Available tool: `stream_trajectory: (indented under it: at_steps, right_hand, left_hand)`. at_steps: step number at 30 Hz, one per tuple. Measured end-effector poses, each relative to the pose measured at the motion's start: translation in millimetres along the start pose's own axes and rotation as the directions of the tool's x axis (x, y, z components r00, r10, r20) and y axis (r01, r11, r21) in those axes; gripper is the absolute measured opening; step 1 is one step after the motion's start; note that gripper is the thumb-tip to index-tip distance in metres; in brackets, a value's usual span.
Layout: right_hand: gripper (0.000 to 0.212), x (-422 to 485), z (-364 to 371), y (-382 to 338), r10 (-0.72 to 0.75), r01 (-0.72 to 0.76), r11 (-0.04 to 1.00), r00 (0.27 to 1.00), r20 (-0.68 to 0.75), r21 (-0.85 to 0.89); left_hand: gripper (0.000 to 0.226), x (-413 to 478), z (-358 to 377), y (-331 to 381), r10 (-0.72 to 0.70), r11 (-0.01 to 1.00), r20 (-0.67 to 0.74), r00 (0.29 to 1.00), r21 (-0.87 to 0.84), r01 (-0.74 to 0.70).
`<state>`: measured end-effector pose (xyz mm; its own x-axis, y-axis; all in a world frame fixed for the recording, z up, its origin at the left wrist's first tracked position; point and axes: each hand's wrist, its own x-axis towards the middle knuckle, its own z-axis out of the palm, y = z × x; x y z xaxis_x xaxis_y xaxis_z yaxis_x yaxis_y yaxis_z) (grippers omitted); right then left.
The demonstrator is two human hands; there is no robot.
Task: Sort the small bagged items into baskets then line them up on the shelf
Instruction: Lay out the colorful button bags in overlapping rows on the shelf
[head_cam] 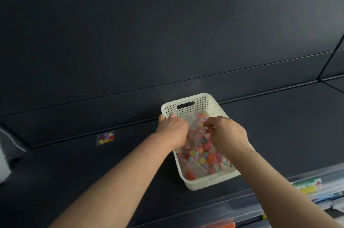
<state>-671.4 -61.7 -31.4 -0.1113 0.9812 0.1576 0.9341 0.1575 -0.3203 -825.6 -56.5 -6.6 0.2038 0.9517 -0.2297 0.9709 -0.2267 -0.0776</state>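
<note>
A white perforated basket (186,105) stands on the dark shelf (279,125), holding several clear bags of colourful small pieces (202,157). My left hand (173,130) reaches into the basket's left side, its fingers curled down among the bags and its thumb by the rim. My right hand (227,134) hovers over the basket's middle with its fingertips pinching at a bag. What the left fingers hold is hidden. One more small bag of colourful pieces (106,138) lies alone on the shelf, to the left of the basket.
The dark back panel (167,32) rises behind the shelf. A clear plastic drawer unit (307,188) with labels sits below the shelf's front edge at the lower right. A white object (3,162) shows at the left edge.
</note>
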Motion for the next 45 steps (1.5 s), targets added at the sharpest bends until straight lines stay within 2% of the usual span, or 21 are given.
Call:
stream_trajectory:
  at_steps: [5,7,9,10,12,14,16,17,19,21,25,27,29,31,33,38,41,43,45]
  right_hand:
    - [0.038,3,-2,-10,0.018,-0.018,1.000,1.000,0.008,-0.004]
    - [0.039,3,-1,-13,0.020,-0.020,1.000,1.000,0.016,0.010]
    - [0.038,3,2,-19,0.003,-0.005,0.996,1.000,0.022,0.094]
    - [0.039,4,4,-22,-0.012,0.007,0.988,0.999,0.030,0.155]
    - [0.047,4,5,-33,-0.036,0.016,0.959,0.997,0.068,0.282]
    - [0.058,4,4,-47,-0.063,-0.009,0.906,0.986,0.155,0.422]
    - [0.060,3,4,-63,-0.104,-0.052,0.811,0.967,0.232,0.583]
    - [0.055,2,4,-72,-0.128,-0.065,0.750,0.962,0.241,0.658]
    - [0.032,1,8,-90,-0.144,-0.057,0.642,0.971,0.193,0.764]
    - [0.012,0,12,-103,-0.109,-0.040,0.641,0.984,0.143,0.767]
    - [0.026,-6,20,-119,-0.082,-0.109,0.662,0.973,0.216,0.741]
    - [0.027,-9,21,-126,-0.102,-0.107,0.684,0.965,0.241,0.722]
    - [0.017,-11,21,-133,-0.121,-0.075,0.689,0.969,0.217,0.721]
    - [0.011,-11,22,-141,-0.127,-0.096,0.598,0.969,0.213,0.795]
    - [0.012,-11,23,-150,-0.102,-0.167,0.488,0.964,0.246,0.857]
    - [0.015,-11,35,-166,-0.055,-0.254,0.401,0.952,0.300,0.880]
    - [0.018,-8,46,-174,-0.006,-0.261,0.439,0.956,0.293,0.860]
    - [0.024,-8,54,-179,-0.042,-0.274,0.471,0.942,0.332,0.839]
    - [0.040,-10,67,-186,-0.076,-0.273,0.571,0.922,0.381,0.774]
  left_hand:
    - [0.031,-5,-2,-8,0.019,1.000,0.151,0.988,-0.019,-0.016]
    - [0.023,-3,-1,-9,0.007,0.998,0.081,0.997,-0.058,-0.002]
    - [0.013,-2,-1,-15,-0.080,0.955,-0.089,0.993,-0.292,0.050]
    - [0.010,-3,-1,-20,-0.160,0.887,-0.174,0.972,-0.458,0.064]
    - [0.005,-9,-4,-34,-0.302,0.658,-0.251,0.920,-0.753,0.011]
    - [0.008,-21,-8,-46,-0.387,0.419,-0.212,0.897,-0.907,-0.034]
    - [0.010,-33,-7,-55,-0.432,0.264,-0.149,0.889,-0.964,-0.033]
    - [0.011,-39,-5,-60,-0.433,0.221,-0.125,0.893,-0.975,-0.029]
    - [0.014,-51,1,-71,-0.401,0.159,-0.077,0.913,-0.987,-0.014]
    - [0.016,-60,9,-80,-0.406,0.111,-0.044,0.913,-0.994,0.001]
    - [0.003,-74,21,-97,-0.551,-0.022,-0.025,0.834,-0.999,-0.045]
    - [0.009,-82,24,-102,-0.571,-0.074,-0.021,0.820,-0.994,-0.078]
    - [0.019,-88,25,-107,-0.566,-0.099,-0.021,0.824,-0.991,-0.093]
    - [0.021,-92,26,-111,-0.554,-0.093,-0.028,0.832,-0.991,-0.096]
    - [0.017,-97,28,-115,-0.552,-0.092,-0.035,0.833,-0.991,-0.102]
    - [0.008,-102,36,-128,-0.598,-0.070,-0.015,0.802,-0.995,-0.071]
    - [0.014,-104,43,-142,-0.617,-0.044,0.003,0.787,-0.999,-0.030]
    - [0.021,-106,52,-150,-0.631,-0.028,0.026,0.775,-1.000,0.010]
    - [0.026,-108,65,-160,-0.651,0.006,0.052,0.757,-0.997,0.073]
